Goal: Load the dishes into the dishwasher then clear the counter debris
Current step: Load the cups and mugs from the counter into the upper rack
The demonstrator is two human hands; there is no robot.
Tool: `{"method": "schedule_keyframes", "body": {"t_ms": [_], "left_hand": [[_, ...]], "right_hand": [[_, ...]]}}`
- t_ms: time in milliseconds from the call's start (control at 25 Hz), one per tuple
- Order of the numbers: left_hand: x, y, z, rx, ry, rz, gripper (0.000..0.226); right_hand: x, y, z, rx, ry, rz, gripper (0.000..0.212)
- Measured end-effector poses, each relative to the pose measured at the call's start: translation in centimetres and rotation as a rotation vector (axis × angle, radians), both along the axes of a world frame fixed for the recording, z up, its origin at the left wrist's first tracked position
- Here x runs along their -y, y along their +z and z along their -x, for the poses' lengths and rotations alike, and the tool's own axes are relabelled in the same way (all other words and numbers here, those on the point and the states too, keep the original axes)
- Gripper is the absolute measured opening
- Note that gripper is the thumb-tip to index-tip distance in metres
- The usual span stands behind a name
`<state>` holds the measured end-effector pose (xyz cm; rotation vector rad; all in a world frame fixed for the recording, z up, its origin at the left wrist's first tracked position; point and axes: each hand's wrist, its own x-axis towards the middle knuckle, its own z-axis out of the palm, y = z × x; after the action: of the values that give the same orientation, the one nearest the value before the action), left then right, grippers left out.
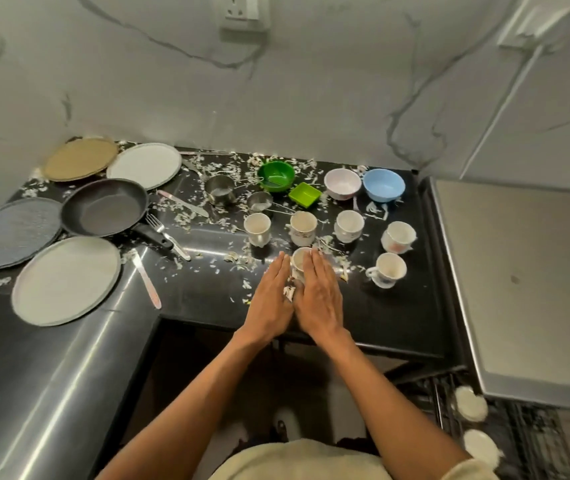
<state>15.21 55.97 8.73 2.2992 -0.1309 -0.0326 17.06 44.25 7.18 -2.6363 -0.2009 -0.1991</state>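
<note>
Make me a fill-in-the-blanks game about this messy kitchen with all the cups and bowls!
1. The two hands, left hand and right hand, are on either side of a white ____.
2. The bowl right next to the pink bowl is coloured ____.
3. The fork lies beside the handle of the black ____.
4. The little green dish has a ____ shape, not round.

Missing words: cup; blue; pan; square
</note>
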Motion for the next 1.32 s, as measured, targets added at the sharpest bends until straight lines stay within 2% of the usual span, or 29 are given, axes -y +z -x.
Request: {"method": "schedule_keyframes", "body": {"t_ms": [240,440,800,960,1160,1320], "left_hand": [[-2.1,-0.8,-3.7,-0.048,0.098,0.029,0.076],[-3.3,-0.7,-6.8,-0.067,0.228,0.075,0.065],[-4.9,0.0,-11.0,-0.117,0.413,0.096,0.071],[-5.9,-1.6,-12.0,-0.144,0.430,0.161,0.072],[-6.8,-0.9,-13.1,-0.110,0.450,0.203,0.061],[-7.2,-0.3,-13.3,-0.098,0.431,0.301,0.071]], "right_hand": [[-2.1,0.4,-4.5,-0.015,0.069,0.034,0.064],[-4.0,0.5,-9.3,0.004,0.166,0.044,0.062],[-6.3,0.9,-14.8,-0.061,0.379,0.009,0.066],[-6.8,0.8,-15.8,-0.153,0.401,-0.026,0.066],[-7.6,0.1,-16.8,-0.237,0.390,-0.001,0.073],[-8.5,0.1,-17.0,-0.282,0.330,-0.010,0.074]]}}
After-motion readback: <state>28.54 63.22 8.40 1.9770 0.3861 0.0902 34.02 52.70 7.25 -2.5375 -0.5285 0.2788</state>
